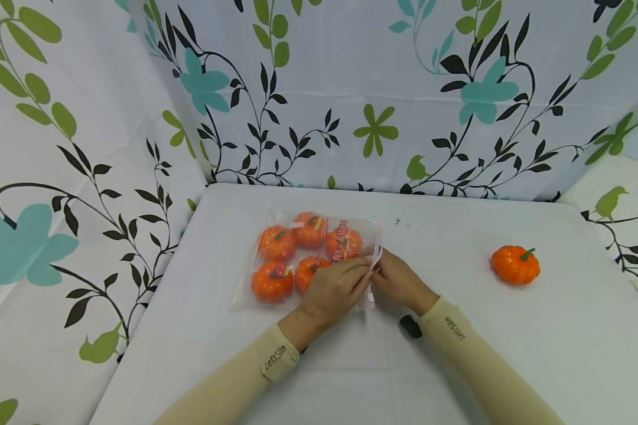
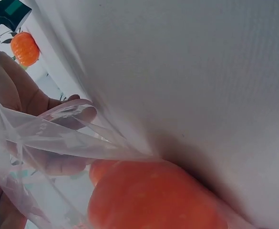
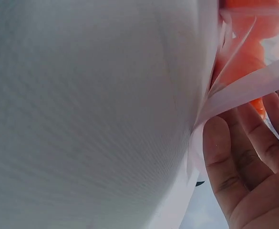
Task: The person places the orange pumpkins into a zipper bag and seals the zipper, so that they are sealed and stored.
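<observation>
A clear plastic zip bag [image 1: 369,229] with pink print lies on the table, holding several small orange toy pumpkins [image 1: 272,282]. My left hand [image 1: 334,290] reaches across the bag's lower right part and grips its right edge. Facing it, my right hand [image 1: 402,282] pinches the same edge from the right. In the right wrist view, the bag's pale edge strip [image 3: 249,90] crosses in front of the right fingertips [image 3: 217,138]. The left wrist view shows the bag's film [image 2: 44,131] raised and loosely parted, with the right hand's fingers behind it.
A single orange toy pumpkin [image 1: 514,264] with a green stem sits on the right side of the white table [image 1: 563,354]. A leaf-patterned curtain [image 1: 324,77] hangs behind and at the sides. The right wrist carries a small dark device [image 1: 410,326].
</observation>
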Available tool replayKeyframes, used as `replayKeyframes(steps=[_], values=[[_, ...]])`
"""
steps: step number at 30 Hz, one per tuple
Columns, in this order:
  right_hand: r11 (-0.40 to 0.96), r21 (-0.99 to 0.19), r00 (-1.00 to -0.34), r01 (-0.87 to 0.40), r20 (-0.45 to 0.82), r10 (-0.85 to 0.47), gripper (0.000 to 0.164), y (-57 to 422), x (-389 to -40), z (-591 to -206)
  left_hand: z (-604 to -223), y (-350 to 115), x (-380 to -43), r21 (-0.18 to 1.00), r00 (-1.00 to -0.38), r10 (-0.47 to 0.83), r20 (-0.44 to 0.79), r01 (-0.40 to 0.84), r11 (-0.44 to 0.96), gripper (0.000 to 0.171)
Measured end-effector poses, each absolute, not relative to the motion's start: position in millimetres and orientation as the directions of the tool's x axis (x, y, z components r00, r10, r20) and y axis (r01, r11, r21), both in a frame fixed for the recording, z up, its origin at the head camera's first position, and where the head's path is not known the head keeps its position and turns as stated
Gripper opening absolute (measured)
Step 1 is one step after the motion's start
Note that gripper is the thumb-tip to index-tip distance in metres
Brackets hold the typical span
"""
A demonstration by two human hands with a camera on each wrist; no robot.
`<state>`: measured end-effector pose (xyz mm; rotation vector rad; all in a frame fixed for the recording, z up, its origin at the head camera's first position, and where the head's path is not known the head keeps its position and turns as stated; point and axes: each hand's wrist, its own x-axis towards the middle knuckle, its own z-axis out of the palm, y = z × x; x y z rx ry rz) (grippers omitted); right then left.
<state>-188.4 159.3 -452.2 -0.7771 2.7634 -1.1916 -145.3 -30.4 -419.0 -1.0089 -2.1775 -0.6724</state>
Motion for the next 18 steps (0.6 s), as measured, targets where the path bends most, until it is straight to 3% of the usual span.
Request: replayKeyframes(steps=[8,13,16,18], values=[[0.587,-0.700,-0.885,-0.406,0.142,-0.443,0.034,169.3,-179.9,-449.6,-418.8,-31.4,-144.0,0.162,-0.496,0.456,0.739,0.788,0.594,0.017],[0.652,-0.623,-0.901,-0.432,0.268,-0.341,0.034,201.6,-168.1,-446.6,-419.2,-31.0,-143.3,0.183,-0.504,0.422,0.754,0.777,0.602,0.012],[0.727,-0.555,-0.906,-0.405,0.353,-0.235,0.052,229.6,-165.7,-441.4,-419.1,-31.4,-143.0,0.199,-0.508,0.410,0.757,0.778,0.596,0.010],[0.769,-0.528,-0.912,-0.360,0.372,-0.172,0.072,248.2,-166.7,-435.1,-419.0,-32.2,-142.6,0.208,-0.512,0.404,0.758,0.776,0.595,0.010]])
